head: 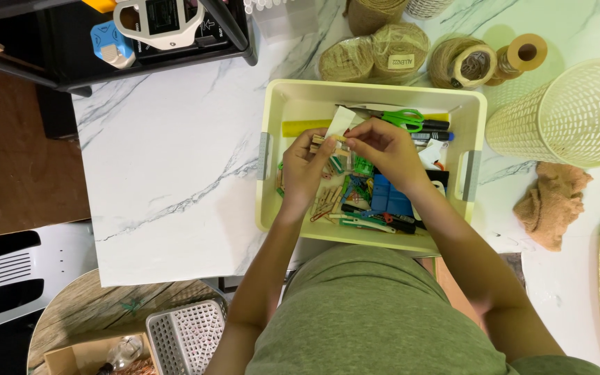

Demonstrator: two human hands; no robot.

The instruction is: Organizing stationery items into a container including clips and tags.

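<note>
Both hands are over the pale yellow bin (pixel 298 94) at the centre of the frame, and they meet just above its clutter. The left hand (pixel 305 170) has its fingers curled in tight around a small bundle of wooden clothespins (pixel 319 144) — thumb pressed on top, the pins poking out toward the upper right. The right hand (pixel 383 144) comes in from the right, fingertips pinched together on the end of that same bundle, touching the left hand's fingers. A white paper slip (pixel 342 120) stands up just behind the pinch; I cannot tell whether either hand actually has hold of it.

Down in the bin, below the hands, lie more loose wooden pins (pixel 326 203), blue blocks (pixel 390 198), green clips and dark markers. Along the bin's far wall sit a yellow ruler (pixel 305 128) and green-handled scissors (pixel 402 118).

Around it on the white marble table (pixel 168 167): rolls of jute twine and burlap ribbon (pixel 383 50) at the top of the frame, a cream perforated basket (pixel 572 114) lying on its side at upper right, a crumpled tan cloth (pixel 551 201) beneath it — and a black tray (pixel 57 62) with a white gadget at upper left.
</note>
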